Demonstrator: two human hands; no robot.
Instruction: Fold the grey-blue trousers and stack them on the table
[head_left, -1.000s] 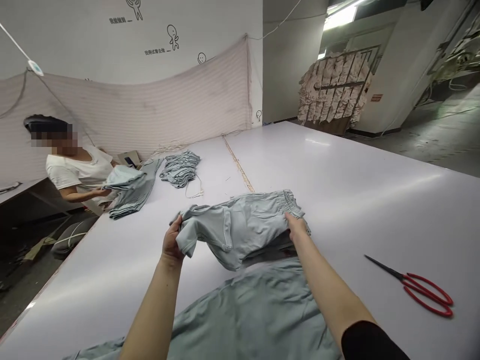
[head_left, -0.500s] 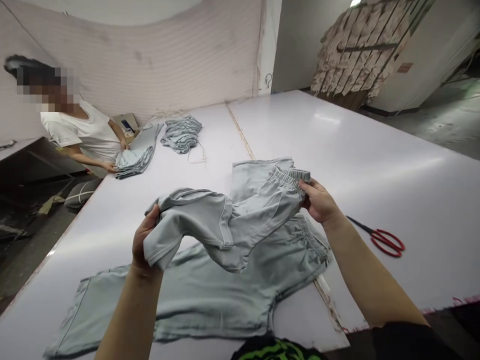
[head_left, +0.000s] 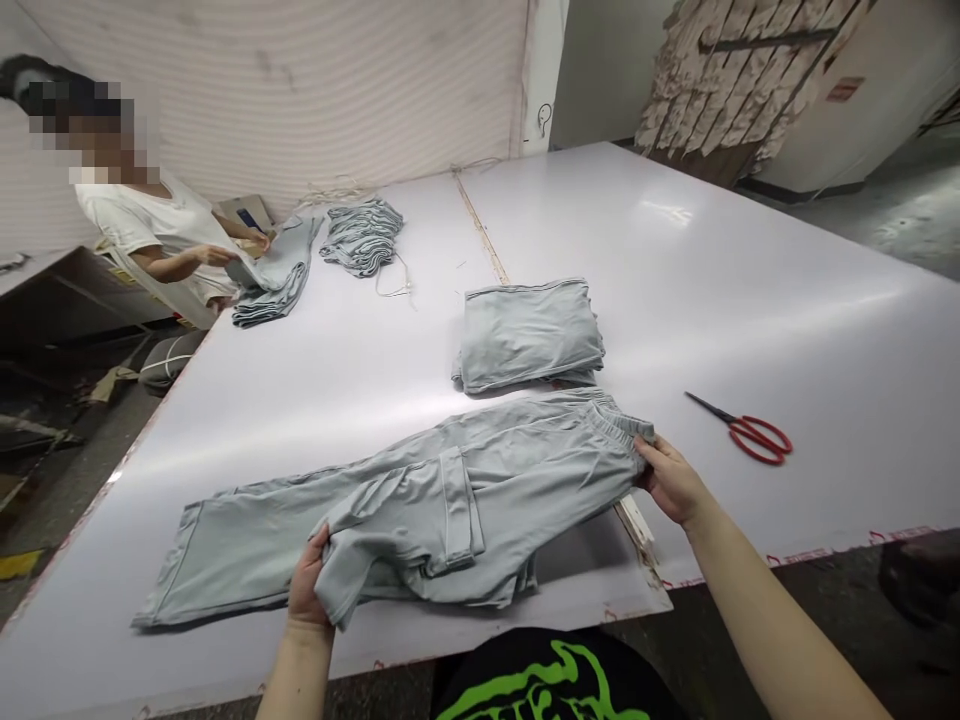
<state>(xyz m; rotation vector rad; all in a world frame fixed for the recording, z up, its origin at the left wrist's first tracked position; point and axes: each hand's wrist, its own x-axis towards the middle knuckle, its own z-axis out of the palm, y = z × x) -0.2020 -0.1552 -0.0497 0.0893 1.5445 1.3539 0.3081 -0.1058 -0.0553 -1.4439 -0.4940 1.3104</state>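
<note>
A pair of pale grey-green trousers (head_left: 517, 470) lies on top of another spread-out pair (head_left: 225, 540) near the front edge of the white table (head_left: 750, 300). My left hand (head_left: 309, 585) grips the folded leg end at the lower left. My right hand (head_left: 670, 478) holds the elastic waistband at the right. Just beyond them sits a folded stack of the same trousers (head_left: 529, 332).
Red-handled scissors (head_left: 750, 430) lie on the table to the right of my right hand. At the far left a person in a white shirt (head_left: 157, 235) handles grey garments (head_left: 274, 275), with a pile of folded ones (head_left: 361, 235) beside them. A rack of cloth pieces (head_left: 720, 80) stands behind.
Both my hands came down and toward me, lowering the held trousers onto the spread pair. The view tilted down, uncovering the folded stack.
</note>
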